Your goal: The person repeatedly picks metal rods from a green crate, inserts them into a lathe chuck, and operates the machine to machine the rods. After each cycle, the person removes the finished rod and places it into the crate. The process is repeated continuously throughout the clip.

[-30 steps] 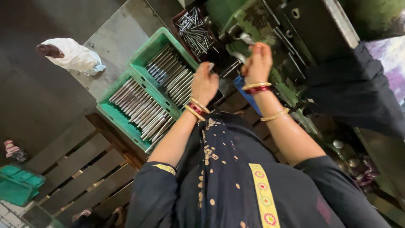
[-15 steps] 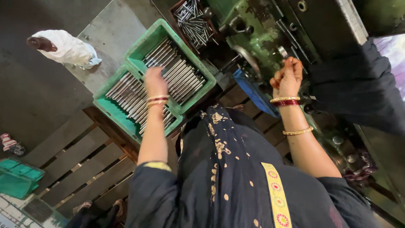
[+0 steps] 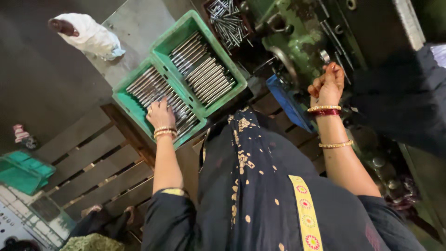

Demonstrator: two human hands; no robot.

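We see a dim scene, brightest at the upper middle of the frame where the steel rods glint. Right edge and lower left sink into shadow. Slight motion blur; edges bend outward.

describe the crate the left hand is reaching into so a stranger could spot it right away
Start at the big green machine at the top of the view; two green crates of metal rods sit side by side to its left. The crate meant is the one farther from the machine, nearer the wooden pallet. It alone has the left hand resting on its rods.
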